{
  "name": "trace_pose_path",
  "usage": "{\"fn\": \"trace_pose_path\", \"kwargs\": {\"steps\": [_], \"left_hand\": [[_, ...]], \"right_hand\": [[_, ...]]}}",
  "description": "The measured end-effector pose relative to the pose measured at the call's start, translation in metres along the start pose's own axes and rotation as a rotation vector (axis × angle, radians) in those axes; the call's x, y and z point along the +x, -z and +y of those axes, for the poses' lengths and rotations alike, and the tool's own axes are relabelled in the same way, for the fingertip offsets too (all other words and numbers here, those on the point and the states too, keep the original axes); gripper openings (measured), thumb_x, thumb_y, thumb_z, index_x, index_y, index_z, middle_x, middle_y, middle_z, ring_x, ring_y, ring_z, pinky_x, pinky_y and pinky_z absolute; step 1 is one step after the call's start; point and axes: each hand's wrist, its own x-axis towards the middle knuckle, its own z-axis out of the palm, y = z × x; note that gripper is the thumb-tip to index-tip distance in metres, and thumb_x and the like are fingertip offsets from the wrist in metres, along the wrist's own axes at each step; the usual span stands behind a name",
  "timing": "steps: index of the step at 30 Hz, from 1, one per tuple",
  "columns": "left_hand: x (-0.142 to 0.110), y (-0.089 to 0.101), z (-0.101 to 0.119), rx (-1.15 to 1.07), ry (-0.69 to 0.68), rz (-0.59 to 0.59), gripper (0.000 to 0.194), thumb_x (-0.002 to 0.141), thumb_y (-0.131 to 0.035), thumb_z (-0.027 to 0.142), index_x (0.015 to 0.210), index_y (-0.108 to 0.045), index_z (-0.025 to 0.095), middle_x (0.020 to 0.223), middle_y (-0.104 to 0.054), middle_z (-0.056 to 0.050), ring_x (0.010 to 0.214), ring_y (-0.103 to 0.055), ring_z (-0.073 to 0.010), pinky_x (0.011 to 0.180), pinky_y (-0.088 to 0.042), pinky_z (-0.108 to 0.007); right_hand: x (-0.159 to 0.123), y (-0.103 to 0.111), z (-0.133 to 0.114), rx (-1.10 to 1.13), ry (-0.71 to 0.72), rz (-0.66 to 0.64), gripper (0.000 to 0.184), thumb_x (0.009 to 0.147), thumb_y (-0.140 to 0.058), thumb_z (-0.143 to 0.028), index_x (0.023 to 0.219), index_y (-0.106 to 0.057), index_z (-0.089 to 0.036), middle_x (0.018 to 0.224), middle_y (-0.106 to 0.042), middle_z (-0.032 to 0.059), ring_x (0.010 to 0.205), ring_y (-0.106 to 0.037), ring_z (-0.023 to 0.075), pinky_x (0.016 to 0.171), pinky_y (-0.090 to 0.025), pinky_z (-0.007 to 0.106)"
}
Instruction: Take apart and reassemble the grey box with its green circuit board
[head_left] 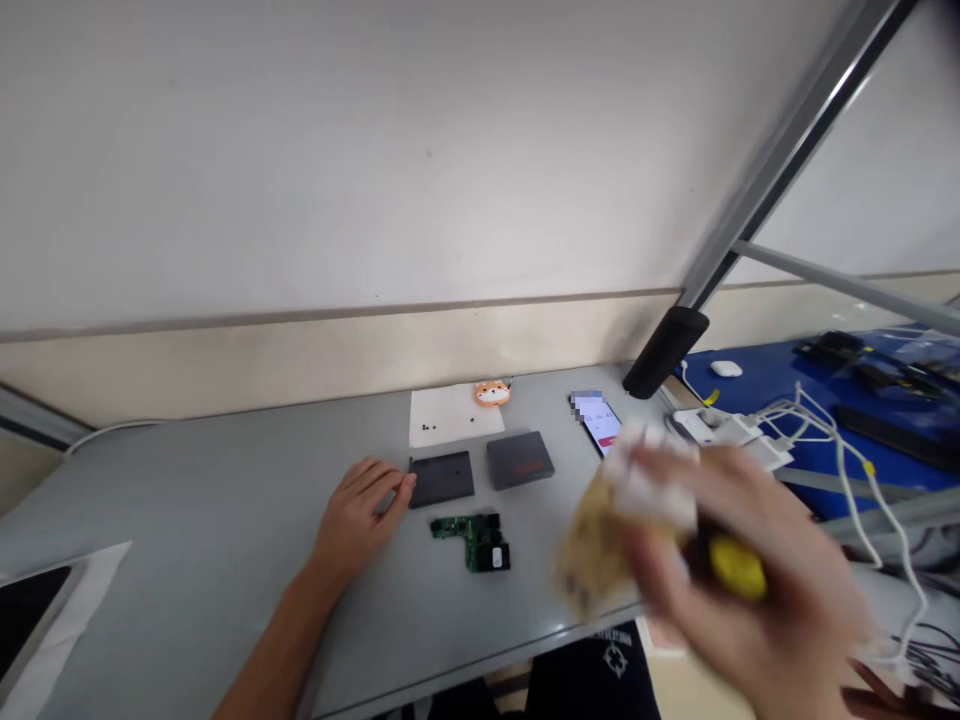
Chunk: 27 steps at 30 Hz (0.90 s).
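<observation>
My left hand (358, 512) lies flat on the grey table (187, 520), fingers stretched out, fingertips touching the left edge of a dark grey flat cover (442, 478). A second dark grey case half (520, 459) lies to its right. Below them sits a small green circuit board (474, 537). My right hand (750, 570) is raised close to the camera and blurred by motion. It is closed round a tool with a yellow and black handle (736, 566), along with something tan and white that I cannot make out.
A white paper sheet (452, 414) with small black screws and an orange animal-shaped object (492, 392) lies at the table's back. A lit phone (601, 422) is at the right. White chargers and cables (750, 432) and a blue mat (825, 400) lie farther right. A tablet (30, 610) sits far left.
</observation>
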Motion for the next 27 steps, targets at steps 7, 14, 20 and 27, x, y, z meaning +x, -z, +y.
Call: {"fn": "trace_pose_path", "kwargs": {"steps": [7,14,20,27], "left_hand": [[-0.001,0.003,0.004,0.017,0.052,-0.020,0.021,0.100,-0.056,0.017,0.080,-0.060,0.019,0.077,-0.065,-0.002,0.077,-0.054,-0.0172,0.078,-0.046,-0.035],[-0.009,-0.002,-0.002,-0.009,0.141,-0.104,0.013,0.102,-0.055,0.025,0.099,-0.066,0.022,0.099,-0.066,-0.005,0.095,-0.061,-0.0192,0.091,-0.051,-0.038],[-0.011,-0.007,-0.001,-0.018,0.209,-0.258,0.017,0.102,-0.055,0.030,0.110,-0.068,0.024,0.121,-0.057,-0.008,0.108,-0.063,-0.0206,0.096,-0.054,-0.038],[-0.013,-0.009,-0.005,0.018,0.242,-0.316,0.017,0.098,-0.062,0.033,0.113,-0.069,0.027,0.133,-0.054,-0.008,0.115,-0.060,-0.0241,0.100,-0.053,-0.042]], "right_hand": [[0.182,-0.038,0.111,-0.646,0.125,0.071,0.055,0.090,-0.061,-0.056,0.134,-0.064,-0.023,0.114,-0.073,0.0145,0.100,-0.070,0.0302,0.086,-0.053,0.042],[0.221,-0.073,0.175,-0.753,-0.238,0.093,0.063,0.096,-0.055,-0.048,0.149,-0.044,-0.016,0.125,-0.067,0.0234,0.109,-0.067,0.0390,0.087,-0.051,0.048],[0.174,-0.066,0.159,-0.795,-0.053,0.125,0.078,0.098,-0.051,-0.045,0.163,-0.019,-0.015,0.152,-0.047,0.0294,0.114,-0.067,0.0404,0.086,-0.052,0.047],[0.056,-0.080,0.120,-0.778,0.423,-0.663,0.044,0.100,-0.050,-0.054,0.138,-0.060,-0.036,0.152,-0.055,0.0066,0.085,-0.074,0.0239,0.071,-0.057,0.038]]}}
